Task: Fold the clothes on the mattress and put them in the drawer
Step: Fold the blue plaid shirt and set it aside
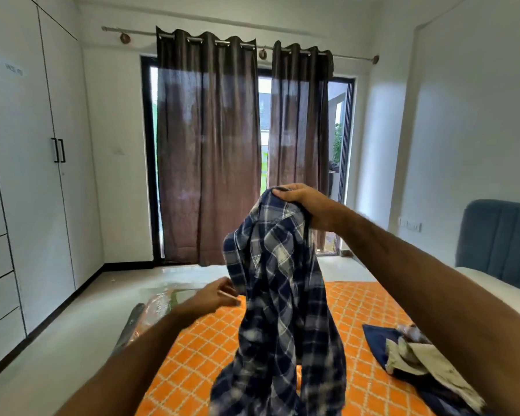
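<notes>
A blue and white plaid shirt (279, 301) hangs in the air over the orange patterned mattress (370, 313). My right hand (305, 205) is shut on the shirt's collar end and holds it up high. My left hand (215, 295) is lower and to the left of the shirt, fingers apart, blurred, close to the shirt's left edge but holding nothing. The shirt's lower end rests crumpled on the mattress. A heap of other clothes (415, 352), dark blue and beige, lies on the mattress at the right.
White wardrobe doors and stacked drawers (0, 283) line the left wall. A plastic-wrapped package (159, 307) lies beside the mattress on the pale floor. Brown curtains (207, 151) cover the glass door ahead. A blue headboard (499, 241) stands at the right.
</notes>
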### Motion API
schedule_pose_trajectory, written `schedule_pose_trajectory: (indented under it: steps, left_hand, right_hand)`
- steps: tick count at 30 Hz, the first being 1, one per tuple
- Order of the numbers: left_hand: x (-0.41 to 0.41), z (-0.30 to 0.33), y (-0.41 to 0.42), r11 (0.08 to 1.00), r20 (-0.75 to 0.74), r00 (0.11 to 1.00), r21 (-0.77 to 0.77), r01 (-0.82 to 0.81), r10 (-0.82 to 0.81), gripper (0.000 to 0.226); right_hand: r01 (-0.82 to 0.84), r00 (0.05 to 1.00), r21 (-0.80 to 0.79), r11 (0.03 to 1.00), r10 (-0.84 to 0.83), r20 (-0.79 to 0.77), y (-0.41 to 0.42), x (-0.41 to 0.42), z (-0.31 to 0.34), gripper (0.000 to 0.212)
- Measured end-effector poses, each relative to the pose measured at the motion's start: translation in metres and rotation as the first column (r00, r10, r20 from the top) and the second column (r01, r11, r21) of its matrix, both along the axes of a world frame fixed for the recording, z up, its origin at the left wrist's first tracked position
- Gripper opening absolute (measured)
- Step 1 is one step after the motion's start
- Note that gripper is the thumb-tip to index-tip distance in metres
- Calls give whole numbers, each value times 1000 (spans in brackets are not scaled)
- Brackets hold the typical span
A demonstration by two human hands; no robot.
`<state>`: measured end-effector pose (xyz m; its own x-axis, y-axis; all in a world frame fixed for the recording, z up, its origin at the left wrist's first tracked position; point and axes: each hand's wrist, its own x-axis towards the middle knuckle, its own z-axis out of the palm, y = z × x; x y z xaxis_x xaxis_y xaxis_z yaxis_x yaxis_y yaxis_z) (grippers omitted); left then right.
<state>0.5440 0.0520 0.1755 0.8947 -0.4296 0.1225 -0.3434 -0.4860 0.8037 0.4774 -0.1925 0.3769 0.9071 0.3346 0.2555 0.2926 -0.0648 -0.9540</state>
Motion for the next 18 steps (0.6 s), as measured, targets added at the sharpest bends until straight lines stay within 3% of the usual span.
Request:
schedule_pose_trajectory:
  steps: [6, 8, 11, 13, 15, 18]
  left_hand:
    - [-14, -50, -39, 969, -156, 958, -97, 226, -239, 73]
    - [-18, -53, -55, 950, -184, 938, -163, 267, -295, 54]
    - [-27, -52, -71, 906, -203, 936, -374, 198, -288, 41]
    - [-27, -49, -74, 864, -168, 954, -483, 140, -248, 29]
    - [-22, -42, -68, 869, -71, 993, -493, 45, -92, 16]
    - [-5, -29, -47, 919, 238, 951, -383, -94, 197, 24]
  right_hand:
    - [-64, 997, 51, 997, 66, -49, -20, -4, 17, 25]
    - [-42, 997, 43, 998, 45, -65, -29, -5, 17, 21]
    - [-11, 997, 43, 999, 15, -79, -43, -6, 17, 20]
    - [36, 996, 47, 998, -32, -81, -57, -6, 17, 21]
    - [116, 991, 40, 992, -113, -75, -71, -3, 17, 19]
    - [271, 961, -7, 963, -271, -48, -92, 0, 13, 18]
